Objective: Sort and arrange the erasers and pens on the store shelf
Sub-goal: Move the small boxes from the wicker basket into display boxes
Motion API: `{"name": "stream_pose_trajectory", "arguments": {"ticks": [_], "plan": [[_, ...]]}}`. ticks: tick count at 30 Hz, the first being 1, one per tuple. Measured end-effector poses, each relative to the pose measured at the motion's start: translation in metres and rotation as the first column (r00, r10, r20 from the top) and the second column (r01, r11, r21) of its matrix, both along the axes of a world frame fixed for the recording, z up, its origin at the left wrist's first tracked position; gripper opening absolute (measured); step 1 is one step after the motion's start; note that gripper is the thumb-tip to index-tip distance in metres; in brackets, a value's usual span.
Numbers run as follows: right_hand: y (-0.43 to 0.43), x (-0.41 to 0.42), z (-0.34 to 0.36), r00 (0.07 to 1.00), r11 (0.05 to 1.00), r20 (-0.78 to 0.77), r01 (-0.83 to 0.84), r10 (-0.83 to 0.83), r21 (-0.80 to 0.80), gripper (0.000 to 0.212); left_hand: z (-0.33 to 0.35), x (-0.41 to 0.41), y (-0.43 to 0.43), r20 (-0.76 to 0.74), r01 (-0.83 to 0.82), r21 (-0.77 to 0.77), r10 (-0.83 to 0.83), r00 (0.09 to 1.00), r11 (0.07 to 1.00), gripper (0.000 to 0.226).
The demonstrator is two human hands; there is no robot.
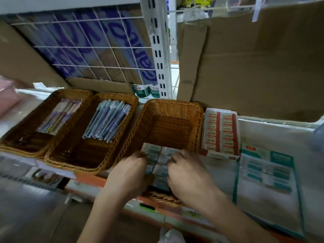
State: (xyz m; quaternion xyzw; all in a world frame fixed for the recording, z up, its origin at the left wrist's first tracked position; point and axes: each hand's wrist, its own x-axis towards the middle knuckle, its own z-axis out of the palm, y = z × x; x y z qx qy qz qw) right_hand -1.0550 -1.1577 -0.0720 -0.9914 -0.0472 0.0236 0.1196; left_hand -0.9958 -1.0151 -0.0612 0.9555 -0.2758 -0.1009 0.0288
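Note:
Three wicker baskets stand side by side on the shelf. The right basket (171, 109) holds a block of grey-green wrapped erasers (162, 161) at its near end. My left hand (131, 171) grips the block's left side and my right hand (187, 172) grips its right side, fingers curled over the packs. The middle basket (121, 99) holds a bundle of wrapped blue-grey pens (107, 120). In the left basket (57, 93) lie wrapped purple and yellow pens (60, 118).
A red-and-white box of erasers (220, 131) stands right of the baskets, and a teal-edged open box (266, 172) lies further right. Cardboard (254, 67) and a white wire grid (87, 44) back the shelf. An orange shelf edge strip (87, 179) runs along the front.

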Motion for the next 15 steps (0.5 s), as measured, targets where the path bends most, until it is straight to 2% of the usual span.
{"name": "stream_pose_trajectory", "arguments": {"ticks": [3,7,9,12,15], "plan": [[0.005,0.005,0.001,0.999,1.0,-0.041,0.019,-0.019,0.001,0.028,0.002,-0.002,0.006,0.037,0.022,0.015,-0.022,0.999,1.0,0.048],[0.0,0.005,0.005,0.997,0.988,0.035,0.059,-0.065,0.143,0.023,0.005,0.0,0.006,0.092,0.027,-0.038,-0.024,0.995,0.999,0.036],[-0.004,0.003,0.005,0.991,0.969,0.079,0.083,-0.104,0.233,0.023,0.007,0.003,0.005,0.078,0.021,-0.137,-0.011,0.997,0.99,0.03],[-0.018,0.0,0.008,0.976,0.885,0.118,0.113,-0.185,0.452,0.021,0.012,0.006,-0.004,0.049,-0.001,-0.414,0.023,0.999,0.91,0.027],[-0.044,-0.008,0.013,0.955,0.776,0.044,0.211,-0.293,0.594,0.028,0.016,0.001,-0.028,0.012,0.024,-0.557,-0.02,1.0,0.83,0.029]]}}
